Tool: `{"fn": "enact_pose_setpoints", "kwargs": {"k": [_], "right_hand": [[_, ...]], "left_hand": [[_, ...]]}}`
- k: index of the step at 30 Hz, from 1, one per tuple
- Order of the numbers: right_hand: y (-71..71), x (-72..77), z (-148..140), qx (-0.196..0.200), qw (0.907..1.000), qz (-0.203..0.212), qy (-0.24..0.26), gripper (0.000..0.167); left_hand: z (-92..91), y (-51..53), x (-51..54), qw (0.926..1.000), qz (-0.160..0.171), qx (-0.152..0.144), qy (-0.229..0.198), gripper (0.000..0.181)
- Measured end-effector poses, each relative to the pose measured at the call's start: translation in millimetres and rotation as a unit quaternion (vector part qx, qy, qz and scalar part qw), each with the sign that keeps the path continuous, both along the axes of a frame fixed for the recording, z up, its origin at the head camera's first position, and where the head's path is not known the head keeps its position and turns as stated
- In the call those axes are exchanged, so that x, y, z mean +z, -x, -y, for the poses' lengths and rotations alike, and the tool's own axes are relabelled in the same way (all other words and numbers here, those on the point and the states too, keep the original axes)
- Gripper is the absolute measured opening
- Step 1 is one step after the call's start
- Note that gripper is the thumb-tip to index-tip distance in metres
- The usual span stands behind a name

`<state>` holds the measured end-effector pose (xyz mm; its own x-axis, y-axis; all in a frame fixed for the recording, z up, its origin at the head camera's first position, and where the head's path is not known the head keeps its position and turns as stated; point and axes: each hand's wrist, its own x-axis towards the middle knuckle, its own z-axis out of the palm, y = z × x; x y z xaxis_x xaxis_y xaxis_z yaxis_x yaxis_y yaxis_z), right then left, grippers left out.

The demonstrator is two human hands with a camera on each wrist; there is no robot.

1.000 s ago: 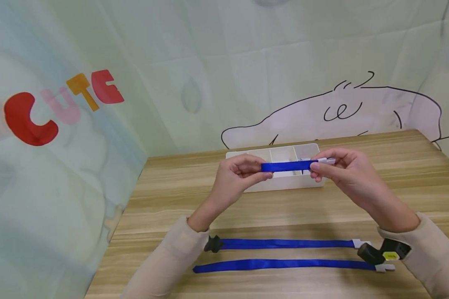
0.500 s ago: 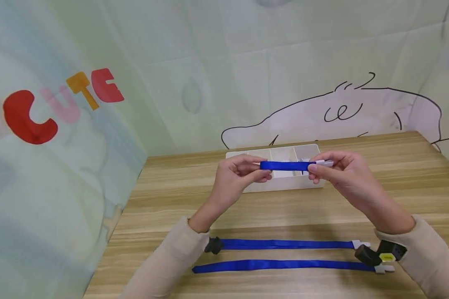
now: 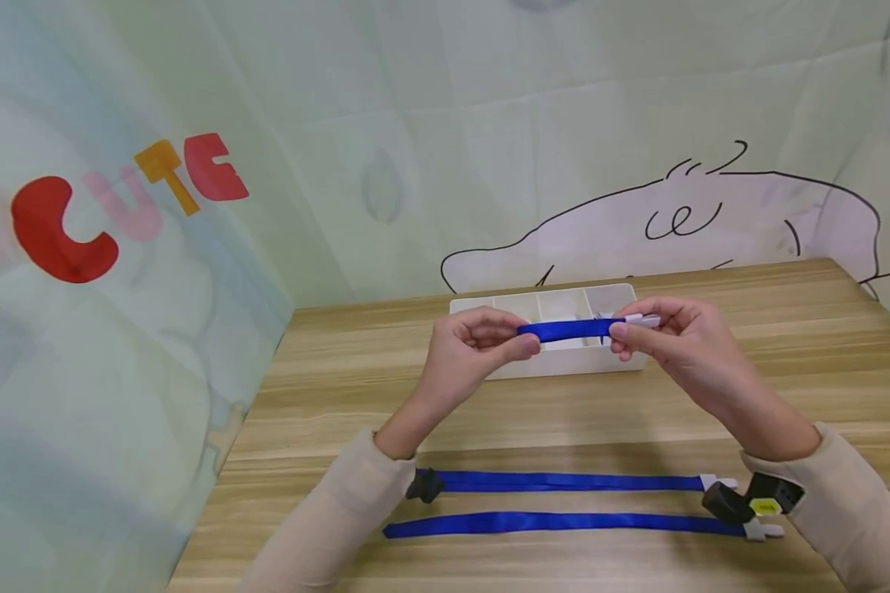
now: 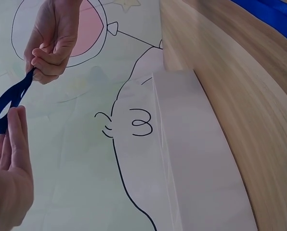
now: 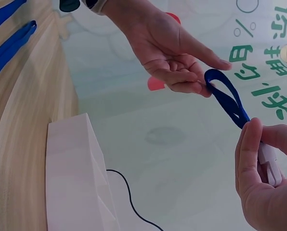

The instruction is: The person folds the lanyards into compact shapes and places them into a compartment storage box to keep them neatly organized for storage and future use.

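Note:
Held level in the air is a folded blue lanyard (image 3: 567,330) with a white plastic clip (image 3: 644,320) at its right end. The left hand (image 3: 475,346) holds its left end, which bows into a small loop (image 5: 223,91) between thumb and fingers in the right wrist view. Near the clip, the right hand (image 3: 686,346) pinches the strap between thumb and fingers; the clip sticks out past the fingertips. Two more blue lanyards, the far one (image 3: 564,482) and the near one (image 3: 564,521), lie straight side by side on the table, white clips to the right.
Behind the hands a white divided box (image 3: 564,364) stands at the back of the wooden table (image 3: 326,395). Thin dark items (image 3: 601,317) show in its right part, too small to tell. A printed cloth (image 3: 415,123) hangs beyond the table's back and left edges.
The lanyard's left end shifts slightly between the left fingers, and its strap tilts a little. Both hands otherwise stay nearly in place; the lanyards on the table have not moved.

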<state>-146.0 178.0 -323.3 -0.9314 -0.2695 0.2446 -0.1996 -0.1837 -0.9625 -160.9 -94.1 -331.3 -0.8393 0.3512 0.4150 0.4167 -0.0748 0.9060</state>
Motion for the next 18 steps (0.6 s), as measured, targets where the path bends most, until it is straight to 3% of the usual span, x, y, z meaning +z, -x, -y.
{"fn": "enact_pose_setpoints", "kwargs": {"k": [9, 18], "right_hand": [[-0.7, 0.7, 0.8, 0.002, 0.9999, -0.01, 0.01, 0.009], [1.4, -0.5, 3.3, -0.016, 0.9996, -0.017, -0.016, 0.007]], "left_hand": [[-3.6, 3.0, 0.5, 0.9991, -0.002, -0.015, -0.04, 0.014], [-4.4, 1.4, 1.7, 0.9993, 0.003, 0.027, -0.025, 0.015]]}}
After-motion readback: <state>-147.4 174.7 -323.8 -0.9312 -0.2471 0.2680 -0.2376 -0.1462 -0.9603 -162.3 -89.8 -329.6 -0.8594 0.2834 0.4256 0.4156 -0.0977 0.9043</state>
